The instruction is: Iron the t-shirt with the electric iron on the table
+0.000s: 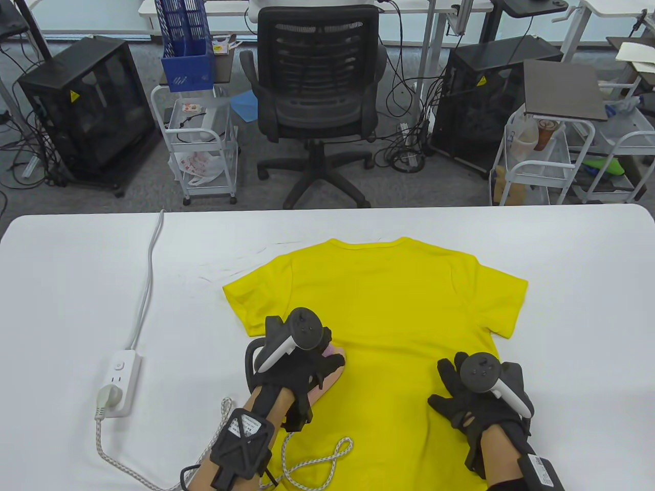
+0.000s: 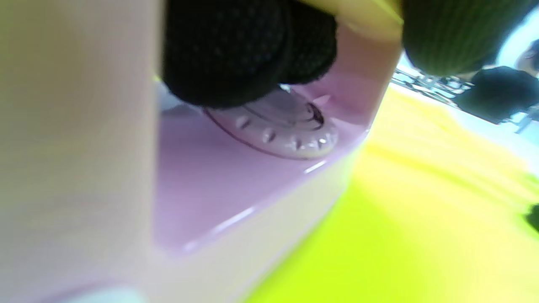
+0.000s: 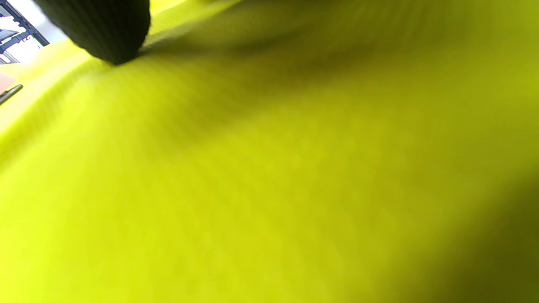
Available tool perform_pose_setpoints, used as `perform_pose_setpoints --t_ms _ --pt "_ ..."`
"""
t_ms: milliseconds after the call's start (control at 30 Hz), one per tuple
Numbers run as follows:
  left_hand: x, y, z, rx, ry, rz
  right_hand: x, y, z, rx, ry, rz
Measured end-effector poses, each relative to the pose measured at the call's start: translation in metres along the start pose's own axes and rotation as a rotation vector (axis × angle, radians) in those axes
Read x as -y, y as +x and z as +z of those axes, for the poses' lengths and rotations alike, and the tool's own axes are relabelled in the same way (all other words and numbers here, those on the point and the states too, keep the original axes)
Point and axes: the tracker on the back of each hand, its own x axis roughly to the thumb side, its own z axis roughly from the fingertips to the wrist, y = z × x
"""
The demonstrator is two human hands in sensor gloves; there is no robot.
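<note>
A yellow t-shirt (image 1: 389, 307) lies flat on the white table (image 1: 573, 307), collar at the far side. My left hand (image 1: 302, 365) grips the handle of a pink and cream electric iron (image 1: 330, 376), which stands on the shirt's lower left part. In the left wrist view my fingers (image 2: 236, 54) wrap the handle above the iron's dial (image 2: 286, 130), with the shirt (image 2: 421, 202) beside it. My right hand (image 1: 473, 396) rests flat on the shirt's lower right part, fingers spread. The right wrist view shows a fingertip (image 3: 109, 29) touching the yellow cloth (image 3: 269, 168).
A white power strip (image 1: 120, 381) lies at the table's left with a plug in it. The iron's braided cord (image 1: 307, 463) loops at the front edge near my left forearm. An office chair (image 1: 317, 97) stands beyond the table's far edge.
</note>
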Motion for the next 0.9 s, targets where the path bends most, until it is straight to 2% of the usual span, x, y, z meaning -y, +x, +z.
perform_pose_setpoints --t_ms 100,233,333,400,467,567,667,767,833,900 --pt "0.013 0.022 0.002 0.111 -0.077 -0.005 0.000 0.000 0.000 -0.002 0.001 -0.003" --pt "0.043 0.080 0.018 0.340 -0.182 -0.115 0.000 0.000 0.000 -0.003 -0.002 0.000" --pt "0.060 0.110 0.033 0.473 -0.209 -0.230 0.000 0.000 0.000 -0.003 -0.003 -0.001" --pt "0.063 0.116 0.039 0.489 -0.191 -0.270 0.000 0.000 0.000 -0.003 -0.003 -0.001" --pt "0.060 0.113 0.037 0.467 -0.165 -0.262 0.000 0.000 0.000 -0.003 -0.003 0.002" --pt "0.046 0.095 0.028 0.347 -0.071 -0.276 0.000 0.000 0.000 -0.003 -0.003 0.003" --pt "0.026 0.064 0.013 0.154 0.012 -0.265 0.000 -0.001 0.001 -0.002 -0.002 0.002" --pt "0.005 0.020 0.002 -0.042 0.058 -0.148 0.000 -0.001 0.001 -0.002 -0.001 0.002" --pt "0.000 0.001 0.000 -0.073 0.032 -0.038 0.000 -0.001 0.001 -0.002 0.000 -0.001" --pt "0.000 -0.004 0.000 -0.028 -0.016 0.035 0.000 -0.001 0.001 -0.003 0.000 -0.001"
